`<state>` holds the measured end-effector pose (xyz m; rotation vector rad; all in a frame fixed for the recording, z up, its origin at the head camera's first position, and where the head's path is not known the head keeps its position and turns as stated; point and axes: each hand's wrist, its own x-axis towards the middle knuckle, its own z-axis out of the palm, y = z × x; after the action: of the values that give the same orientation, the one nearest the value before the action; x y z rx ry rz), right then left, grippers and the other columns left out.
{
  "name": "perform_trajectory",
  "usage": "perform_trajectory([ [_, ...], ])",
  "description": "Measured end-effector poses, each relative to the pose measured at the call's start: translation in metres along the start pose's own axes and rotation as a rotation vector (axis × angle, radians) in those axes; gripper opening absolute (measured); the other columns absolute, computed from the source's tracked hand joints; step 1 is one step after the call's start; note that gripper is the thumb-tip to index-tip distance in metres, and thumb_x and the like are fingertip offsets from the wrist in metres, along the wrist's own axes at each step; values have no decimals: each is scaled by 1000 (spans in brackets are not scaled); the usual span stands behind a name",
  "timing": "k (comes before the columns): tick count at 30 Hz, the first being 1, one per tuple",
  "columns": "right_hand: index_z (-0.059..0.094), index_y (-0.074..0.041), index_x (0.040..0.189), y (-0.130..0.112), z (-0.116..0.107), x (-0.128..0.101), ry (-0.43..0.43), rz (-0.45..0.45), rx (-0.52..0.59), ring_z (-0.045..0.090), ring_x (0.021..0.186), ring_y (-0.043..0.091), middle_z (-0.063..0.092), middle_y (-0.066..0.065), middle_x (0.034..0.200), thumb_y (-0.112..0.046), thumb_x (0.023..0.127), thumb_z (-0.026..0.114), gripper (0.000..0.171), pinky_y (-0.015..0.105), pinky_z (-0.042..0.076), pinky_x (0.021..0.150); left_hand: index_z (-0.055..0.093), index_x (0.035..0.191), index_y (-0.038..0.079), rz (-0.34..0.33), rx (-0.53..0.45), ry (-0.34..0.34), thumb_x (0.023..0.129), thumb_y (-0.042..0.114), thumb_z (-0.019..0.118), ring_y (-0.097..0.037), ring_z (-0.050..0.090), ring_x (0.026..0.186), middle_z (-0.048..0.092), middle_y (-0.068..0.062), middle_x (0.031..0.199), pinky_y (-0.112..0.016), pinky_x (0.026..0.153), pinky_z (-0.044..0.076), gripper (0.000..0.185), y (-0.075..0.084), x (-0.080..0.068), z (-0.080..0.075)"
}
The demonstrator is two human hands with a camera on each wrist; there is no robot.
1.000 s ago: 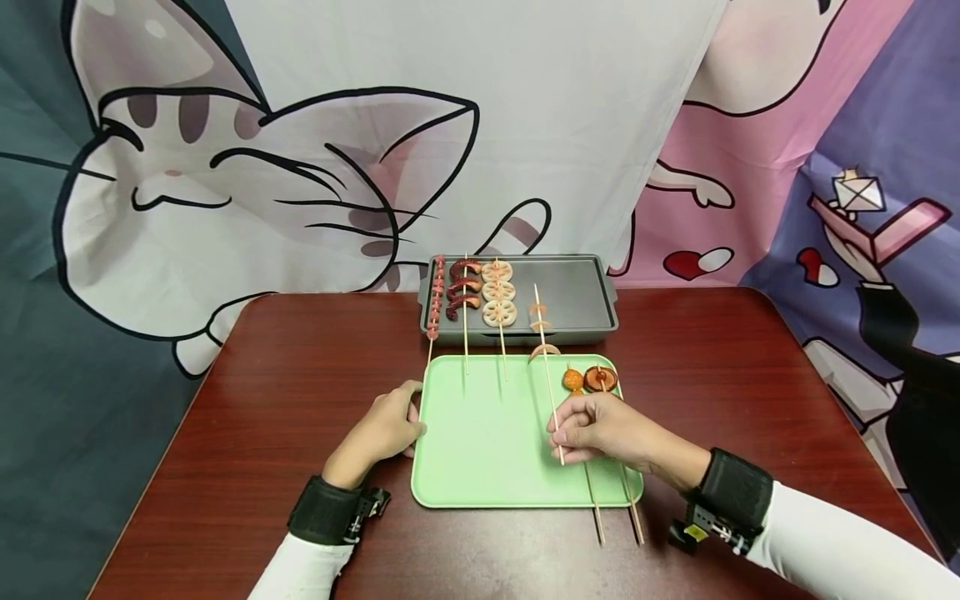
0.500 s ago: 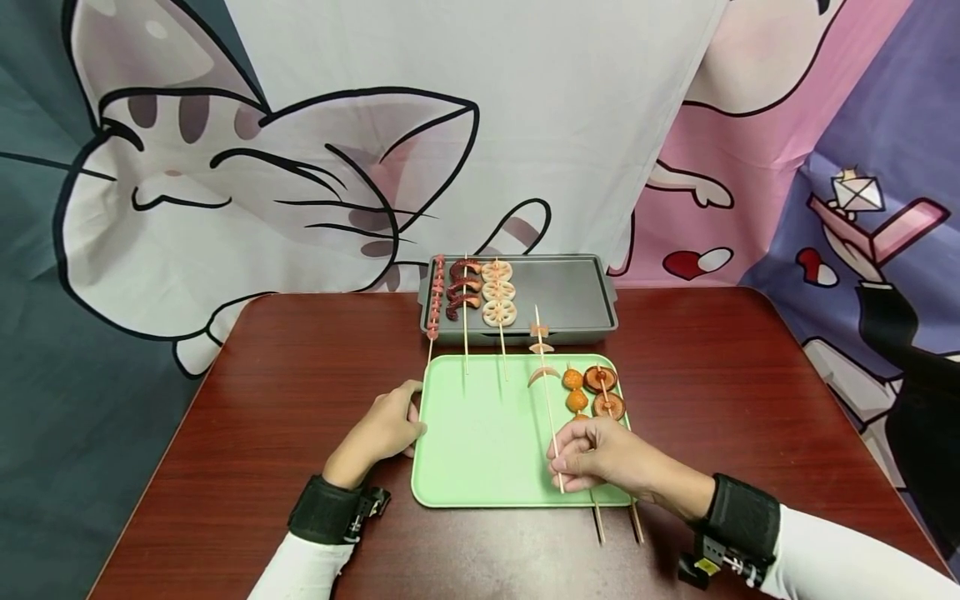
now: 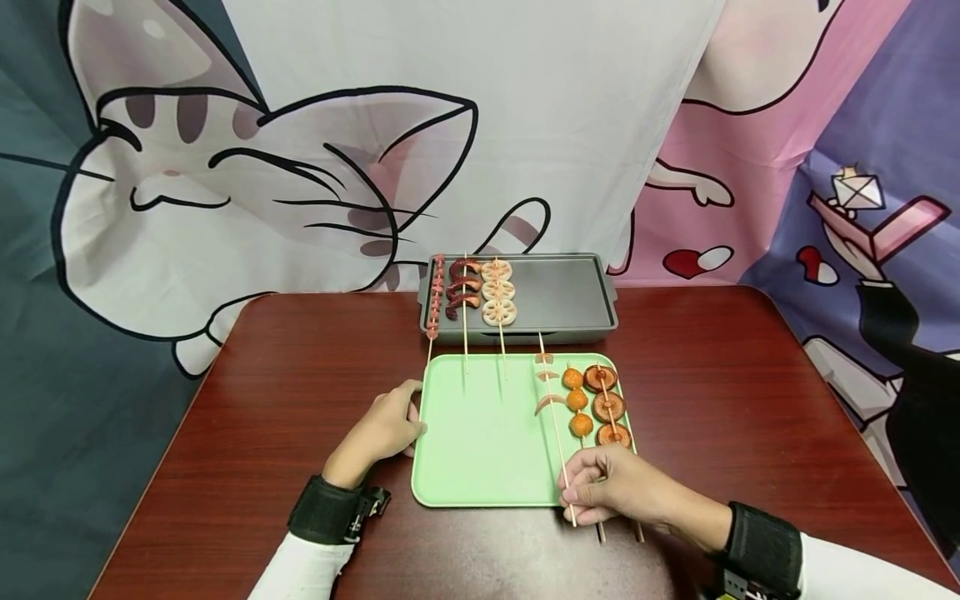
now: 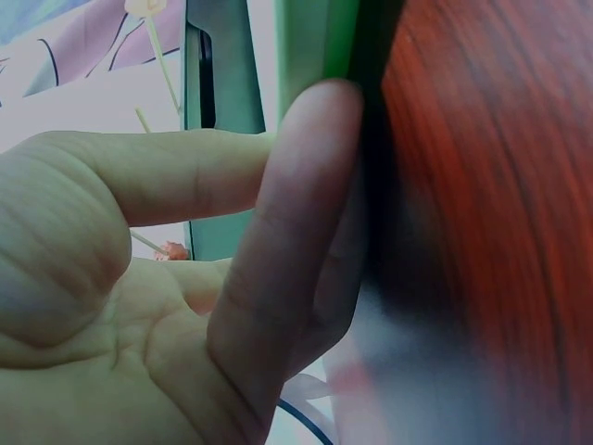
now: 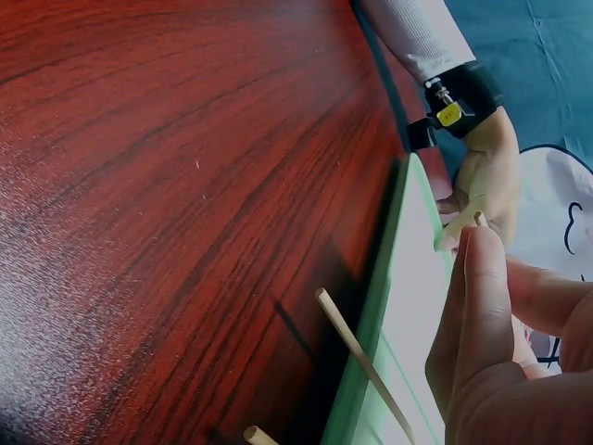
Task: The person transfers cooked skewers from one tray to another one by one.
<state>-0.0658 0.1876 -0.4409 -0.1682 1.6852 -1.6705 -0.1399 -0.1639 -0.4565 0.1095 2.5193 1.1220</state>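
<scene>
My right hand point(image 3: 611, 487) pinches the bare lower end of a wooden skewer point(image 3: 557, 433) threaded with several pale pink curved slices. The skewer lies over the right half of the green tray point(image 3: 480, 442), its tip at the far rim. In the right wrist view its cut end pokes out past the thumb. My left hand point(image 3: 384, 425) grips the tray's left edge, with fingers point(image 4: 310, 139) on the rim in the left wrist view. Right of the held skewer lie a skewer of orange balls point(image 3: 577, 401) and one of brown mushroom slices point(image 3: 608, 407), their lower sticks partly hidden behind my right hand.
Behind the green tray stands a grey grill pan point(image 3: 562, 292). It carries skewers of pink sausage pieces point(image 3: 437, 296), dark red curled tentacles point(image 3: 463, 287) and lotus root slices point(image 3: 498, 290), handles reaching toward the green tray. All stand on a brown wooden table point(image 3: 300, 358) before a printed curtain.
My right hand has drawn the pink-slice skewer back from the grey pan toward me and slightly right, down over the green tray. The left hand has stayed at the tray's edge.
</scene>
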Motion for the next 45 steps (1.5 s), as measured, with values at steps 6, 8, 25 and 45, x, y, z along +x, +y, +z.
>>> perform_trajectory([
  [6,62,14,101,1,2,-2,18,9,5,74,77,15,73,12,87,2,94,71,17,26,64,72,42,152,-2,1,2,0,94,-4,67,-23,62,55,57,-12,81,-34,52,58,63,-1,1,0],
  [8,63,13,100,1,2,-3,23,14,-2,74,76,14,73,11,85,1,94,71,16,26,64,72,42,152,-1,-1,2,-1,94,-4,66,-23,62,55,57,-12,81,-33,52,58,63,-1,1,1],
  [25,66,11,98,4,1,1,42,42,-60,74,72,12,73,9,82,1,93,72,13,25,64,70,41,152,-2,5,8,6,94,-5,65,-23,62,55,57,-12,80,-32,51,57,63,1,1,0],
  [45,62,5,89,7,0,6,18,63,-188,74,63,18,71,11,73,-1,94,71,13,27,64,60,40,153,-1,6,0,-9,94,-4,65,-23,62,56,57,-12,81,-32,52,57,64,-1,0,0],
])
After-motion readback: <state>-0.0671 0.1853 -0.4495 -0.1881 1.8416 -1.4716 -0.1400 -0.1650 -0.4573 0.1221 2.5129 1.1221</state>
